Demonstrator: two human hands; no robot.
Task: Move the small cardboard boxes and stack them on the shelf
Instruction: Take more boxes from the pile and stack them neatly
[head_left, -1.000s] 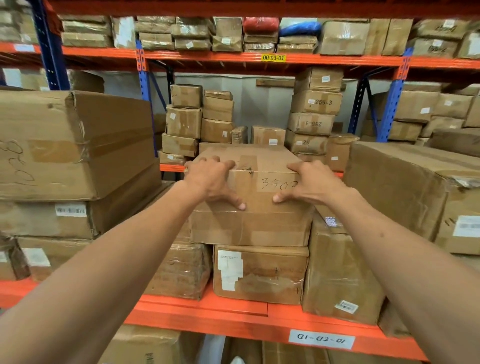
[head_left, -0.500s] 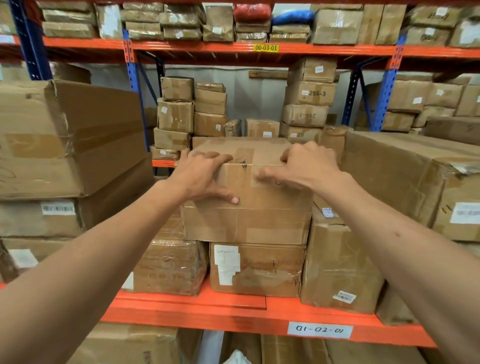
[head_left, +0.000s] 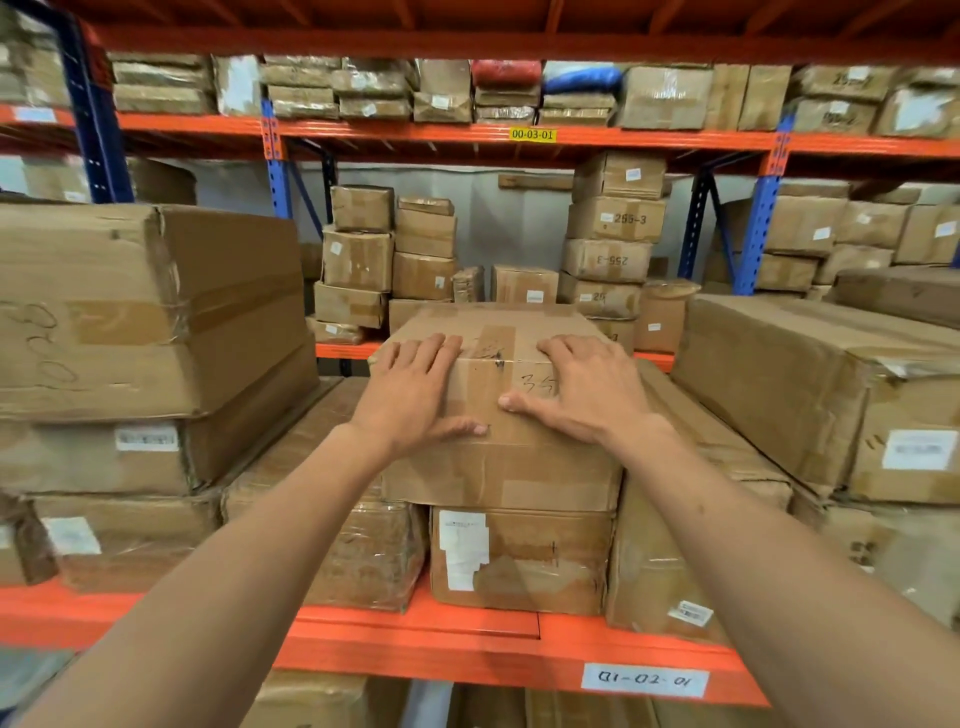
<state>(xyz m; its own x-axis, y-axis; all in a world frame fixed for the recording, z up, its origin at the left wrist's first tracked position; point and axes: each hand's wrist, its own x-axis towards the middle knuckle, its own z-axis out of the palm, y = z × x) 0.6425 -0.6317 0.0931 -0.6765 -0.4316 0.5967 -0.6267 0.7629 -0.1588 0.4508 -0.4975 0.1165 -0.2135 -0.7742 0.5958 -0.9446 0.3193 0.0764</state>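
Note:
A small taped cardboard box (head_left: 501, 470) with handwritten numbers sits on top of another box (head_left: 540, 564) on the orange shelf (head_left: 415, 642). My left hand (head_left: 415, 389) lies flat on the left of its top, fingers spread, thumb down on the front face. On the right of the top, my right hand (head_left: 584, 389) rests the same way and partly covers the numbers. Neither hand wraps around the box.
Large cartons stand close on the left (head_left: 145, 312) and right (head_left: 810, 384) of the box. A plastic-wrapped box (head_left: 374, 556) and a tall carton (head_left: 654, 566) flank the lower box. Stacks of small boxes (head_left: 613, 234) fill the rack behind, and an upper shelf (head_left: 532, 135) holds parcels.
Both hands have slid back from the box's far part to lie flatter near its front top edge. The camera has tilted up slightly, so the box appears lower and closer.

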